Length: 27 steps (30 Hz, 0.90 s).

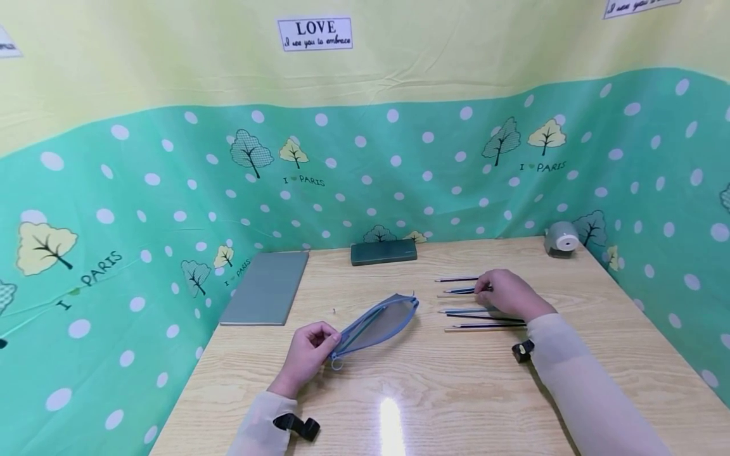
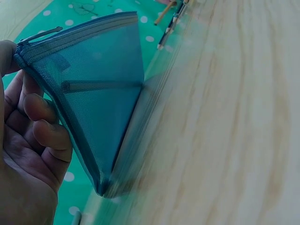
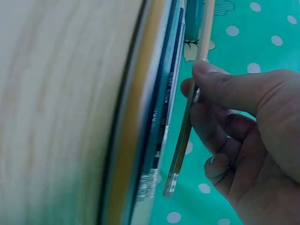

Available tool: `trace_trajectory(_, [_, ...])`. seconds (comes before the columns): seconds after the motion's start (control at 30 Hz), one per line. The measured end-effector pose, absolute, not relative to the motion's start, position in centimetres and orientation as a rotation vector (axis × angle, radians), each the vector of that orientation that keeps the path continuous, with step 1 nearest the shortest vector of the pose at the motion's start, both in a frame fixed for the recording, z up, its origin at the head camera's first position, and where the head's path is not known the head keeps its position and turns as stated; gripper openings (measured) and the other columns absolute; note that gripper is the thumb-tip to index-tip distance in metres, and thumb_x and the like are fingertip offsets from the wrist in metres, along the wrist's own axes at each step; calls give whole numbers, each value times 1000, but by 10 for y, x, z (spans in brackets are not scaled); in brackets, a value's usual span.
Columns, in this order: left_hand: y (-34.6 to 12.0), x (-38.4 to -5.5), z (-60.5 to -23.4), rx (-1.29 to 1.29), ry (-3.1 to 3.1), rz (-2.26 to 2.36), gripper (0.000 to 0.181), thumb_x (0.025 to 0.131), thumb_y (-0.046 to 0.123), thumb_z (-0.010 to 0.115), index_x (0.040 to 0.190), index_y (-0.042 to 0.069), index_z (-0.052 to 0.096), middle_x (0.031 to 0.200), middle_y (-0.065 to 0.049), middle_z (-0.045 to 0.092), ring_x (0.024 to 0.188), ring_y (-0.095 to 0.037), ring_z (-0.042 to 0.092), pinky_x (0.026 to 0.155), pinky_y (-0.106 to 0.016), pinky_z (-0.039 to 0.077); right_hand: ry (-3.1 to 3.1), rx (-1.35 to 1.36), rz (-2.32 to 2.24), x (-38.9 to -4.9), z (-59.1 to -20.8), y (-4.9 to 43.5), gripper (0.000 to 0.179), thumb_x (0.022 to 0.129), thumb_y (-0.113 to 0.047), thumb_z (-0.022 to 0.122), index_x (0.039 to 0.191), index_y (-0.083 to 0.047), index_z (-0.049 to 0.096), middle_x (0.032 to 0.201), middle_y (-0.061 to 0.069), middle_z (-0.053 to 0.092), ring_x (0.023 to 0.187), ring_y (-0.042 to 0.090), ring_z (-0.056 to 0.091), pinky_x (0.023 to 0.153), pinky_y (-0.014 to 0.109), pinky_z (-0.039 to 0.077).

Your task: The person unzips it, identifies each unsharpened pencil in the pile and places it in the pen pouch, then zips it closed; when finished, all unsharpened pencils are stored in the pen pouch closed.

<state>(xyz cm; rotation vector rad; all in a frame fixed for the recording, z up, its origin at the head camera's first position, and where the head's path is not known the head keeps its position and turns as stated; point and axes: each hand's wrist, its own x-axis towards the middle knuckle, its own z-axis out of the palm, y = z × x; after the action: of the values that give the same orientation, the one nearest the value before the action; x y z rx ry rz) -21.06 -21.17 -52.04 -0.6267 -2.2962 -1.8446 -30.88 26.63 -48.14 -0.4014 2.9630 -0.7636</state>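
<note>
A blue mesh zipper pouch [image 1: 381, 326] is held at its near left corner by my left hand [image 1: 308, 354], its mouth gaping upward. Through the mesh in the left wrist view shows a pencil-like stick [image 2: 103, 86] inside the pouch [image 2: 89, 61]. Over the row of pencils on the right, my right hand [image 1: 510, 294] pinches a wooden pencil [image 3: 180, 145] between thumb and fingers, as the right wrist view shows. Several other pencils [image 1: 485, 326] lie side by side beneath and in front of that hand, some dark, some light wood.
A grey flat book or folder [image 1: 265, 288] lies at the left edge. At the back stand a dark green case [image 1: 383, 252] and, in the right corner, a grey pencil sharpener [image 1: 561, 239]. A patterned cloth [image 1: 342, 177] surrounds the wooden table [image 1: 456, 392].
</note>
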Motion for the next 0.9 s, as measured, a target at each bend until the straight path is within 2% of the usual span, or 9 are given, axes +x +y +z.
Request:
trace_trajectory(0.2, [-211,-210,-519,-602,-2316,-1844,12,100,9,71,89,7,72,72,-1,63,58,-6,51,50,-22,43,2989,-458,-812,-308,-474,259,4,99,-10,73,100,-8,76,95,1,69,86,21,61,78,43,53])
trace_trajectory(0.47, [-211,-209,-518,-594,-2321,-1837,11,100,10,71,89,7,72,74,-5,65,60,-7,52,51,-23,44,3035,-516,-885,-301,-459,247,13,100,-8,72,108,-15,80,99,-2,68,87,20,61,76,41,54])
trace_trajectory(0.7, [-210,-208,-518,-602,-2310,-1847,11,100,8,71,89,6,72,71,-2,63,56,-6,50,47,-23,43,3093,-630,-869,-288,-440,232,12,99,-9,74,103,-18,80,96,-5,67,80,17,57,71,37,50])
trace_trajectory(0.9, [-210,-208,-518,-599,-2312,-1842,12,100,9,71,89,7,72,70,-1,62,55,-6,49,47,-22,42,3092,-709,-913,-279,-433,220,12,97,-8,75,104,-16,79,97,-5,65,82,15,58,72,37,51])
